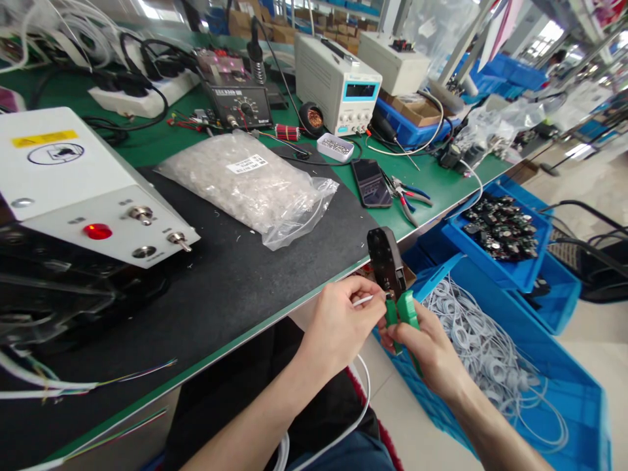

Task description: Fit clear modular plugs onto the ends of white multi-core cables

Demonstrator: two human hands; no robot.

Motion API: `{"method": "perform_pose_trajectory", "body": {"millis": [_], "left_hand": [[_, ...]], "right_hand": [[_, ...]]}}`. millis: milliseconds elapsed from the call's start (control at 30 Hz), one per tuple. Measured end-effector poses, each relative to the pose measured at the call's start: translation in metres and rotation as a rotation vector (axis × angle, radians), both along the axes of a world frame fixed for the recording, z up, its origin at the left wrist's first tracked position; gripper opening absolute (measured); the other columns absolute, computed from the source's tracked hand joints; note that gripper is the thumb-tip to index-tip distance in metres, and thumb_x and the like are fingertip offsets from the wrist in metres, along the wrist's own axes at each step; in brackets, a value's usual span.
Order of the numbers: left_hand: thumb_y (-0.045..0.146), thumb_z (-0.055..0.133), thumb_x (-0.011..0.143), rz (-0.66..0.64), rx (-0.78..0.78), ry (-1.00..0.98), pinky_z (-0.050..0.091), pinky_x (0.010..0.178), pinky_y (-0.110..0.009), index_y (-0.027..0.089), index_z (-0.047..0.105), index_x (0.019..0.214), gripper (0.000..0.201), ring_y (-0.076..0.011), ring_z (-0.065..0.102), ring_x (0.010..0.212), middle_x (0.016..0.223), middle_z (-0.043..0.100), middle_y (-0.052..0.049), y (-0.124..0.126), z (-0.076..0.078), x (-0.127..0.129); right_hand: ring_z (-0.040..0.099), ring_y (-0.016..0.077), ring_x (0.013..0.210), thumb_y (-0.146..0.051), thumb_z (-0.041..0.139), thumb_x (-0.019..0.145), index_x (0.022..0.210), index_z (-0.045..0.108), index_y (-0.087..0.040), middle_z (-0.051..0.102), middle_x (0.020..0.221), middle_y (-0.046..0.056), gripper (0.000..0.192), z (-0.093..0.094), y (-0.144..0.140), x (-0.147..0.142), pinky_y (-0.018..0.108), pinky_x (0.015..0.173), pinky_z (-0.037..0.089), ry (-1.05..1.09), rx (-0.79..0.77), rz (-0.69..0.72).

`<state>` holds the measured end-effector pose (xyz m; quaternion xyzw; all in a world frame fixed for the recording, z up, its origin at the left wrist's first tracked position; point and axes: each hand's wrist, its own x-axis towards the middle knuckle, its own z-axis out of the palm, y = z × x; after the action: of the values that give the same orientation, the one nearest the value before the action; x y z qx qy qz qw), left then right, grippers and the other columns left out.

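Note:
In the head view my left hand [343, 320] pinches the end of a white cable [364, 386] whose length loops down over my lap. The cable's tip is hidden by my fingers. My right hand [432, 347] wraps round the green handles of a crimping tool [386, 258], its dark head pointing up and away. My left fingertips meet the tool just below its head, over the table's front edge. Whether the cable end sits inside the jaws I cannot tell.
A clear bag [245, 180] of small parts lies on the black mat [230, 261]. Beyond are a phone [371, 183], pliers [409, 196] and a power supply [338, 82]. A white machine [73, 176] stands left. Blue bins [579, 392] with coiled cables and dark parts stand right.

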<state>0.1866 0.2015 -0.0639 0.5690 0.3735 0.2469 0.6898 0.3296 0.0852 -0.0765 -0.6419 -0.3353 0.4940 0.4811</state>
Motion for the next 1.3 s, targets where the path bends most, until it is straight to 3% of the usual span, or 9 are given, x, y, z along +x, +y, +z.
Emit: {"method": "perform_pose_trajectory", "body": {"millis": [1300], "left_hand": [[0.024, 0.068, 0.088, -0.014, 0.008, 0.017, 0.043, 0.064, -0.024, 0.014, 0.077, 0.079, 0.016, -0.0155, 0.058, 0.069, 0.072, 0.069, -0.001, -0.0013, 0.0019, 0.0053]], "right_hand": [[0.049, 0.0147, 0.06, -0.021, 0.058, 0.087, 0.087, 0.053, -0.024, 0.053, 0.069, -0.006, 0.005, 0.0108, 0.0032, -0.0026, 0.029, 0.053, 0.037, -0.097, -0.065, -0.007]]}}
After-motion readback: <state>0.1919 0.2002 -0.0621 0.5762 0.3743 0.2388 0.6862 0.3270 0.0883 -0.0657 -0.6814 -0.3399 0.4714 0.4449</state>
